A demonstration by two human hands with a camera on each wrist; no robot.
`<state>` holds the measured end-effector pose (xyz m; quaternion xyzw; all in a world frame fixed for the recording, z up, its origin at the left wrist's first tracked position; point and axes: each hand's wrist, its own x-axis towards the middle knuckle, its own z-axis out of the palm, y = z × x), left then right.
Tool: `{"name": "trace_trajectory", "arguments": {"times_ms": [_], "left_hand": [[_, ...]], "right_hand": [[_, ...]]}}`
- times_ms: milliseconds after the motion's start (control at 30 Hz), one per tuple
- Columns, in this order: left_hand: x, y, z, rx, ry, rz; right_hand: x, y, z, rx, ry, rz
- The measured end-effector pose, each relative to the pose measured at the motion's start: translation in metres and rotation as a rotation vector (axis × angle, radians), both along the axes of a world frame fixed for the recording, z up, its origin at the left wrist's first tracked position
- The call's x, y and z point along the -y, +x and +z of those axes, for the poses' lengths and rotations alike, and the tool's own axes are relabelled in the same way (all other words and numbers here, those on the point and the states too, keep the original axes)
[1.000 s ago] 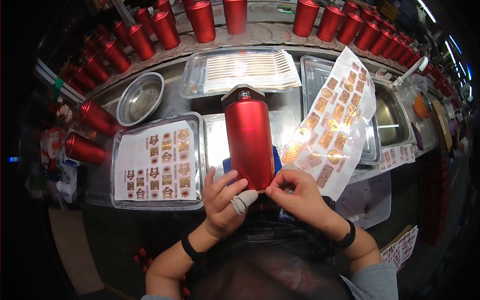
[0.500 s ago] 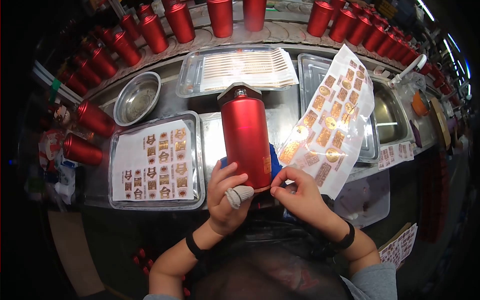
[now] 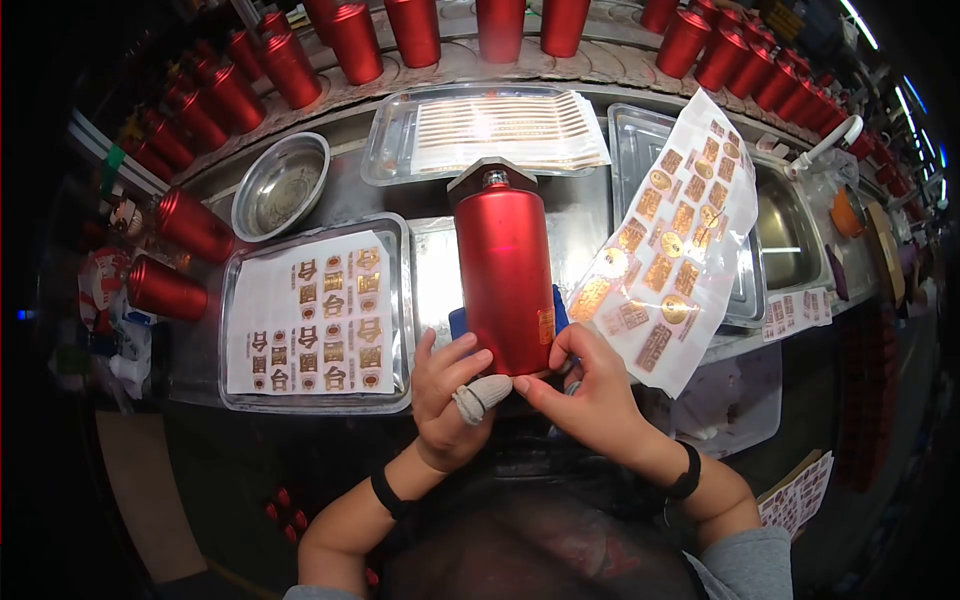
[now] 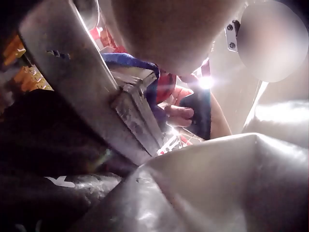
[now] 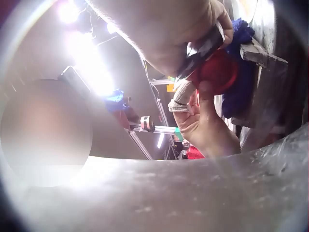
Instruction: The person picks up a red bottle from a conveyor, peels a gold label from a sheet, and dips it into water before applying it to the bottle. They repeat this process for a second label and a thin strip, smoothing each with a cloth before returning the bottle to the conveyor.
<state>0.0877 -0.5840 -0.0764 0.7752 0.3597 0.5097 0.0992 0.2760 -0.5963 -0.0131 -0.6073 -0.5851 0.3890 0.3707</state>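
Note:
In the head view a red bottle (image 3: 505, 270) lies with its neck pointing away, a small gold decal (image 3: 546, 325) low on its right side. Blue cloth (image 3: 458, 320) shows under it. My left hand (image 3: 450, 400) grips the bottle's near end from the left; one finger wears a pale fabric finger cot (image 3: 482, 397). At the right of that end, my right hand (image 3: 590, 390) has its thumb tip near the base edge. It holds a dark flat piece (image 4: 198, 113), seen in the left wrist view. The red base (image 5: 219, 72) appears in the right wrist view.
A tray (image 3: 408, 300) with a sheet of gold characters stands left. Gold-striped sheets (image 3: 505, 130) lie in a tray behind; a long decal sheet (image 3: 675, 250) slopes at right. Around are a metal bowl (image 3: 282, 188), a sink (image 3: 785, 230), and red bottles (image 3: 415, 35) on a conveyor.
The bottle has turned a little, bringing its gold decal more into sight. My right thumb has shifted left along the base edge. Bottles on the conveyor have moved right.

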Motion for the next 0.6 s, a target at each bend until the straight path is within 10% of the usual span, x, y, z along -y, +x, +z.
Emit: {"name": "trace_trajectory", "arguments": {"times_ms": [600], "left_hand": [[0.002,-0.003,-0.002,-0.063,0.031,0.001]], "right_hand": [[0.002,0.006,-0.013,-0.097,-0.023,0.054]]}}
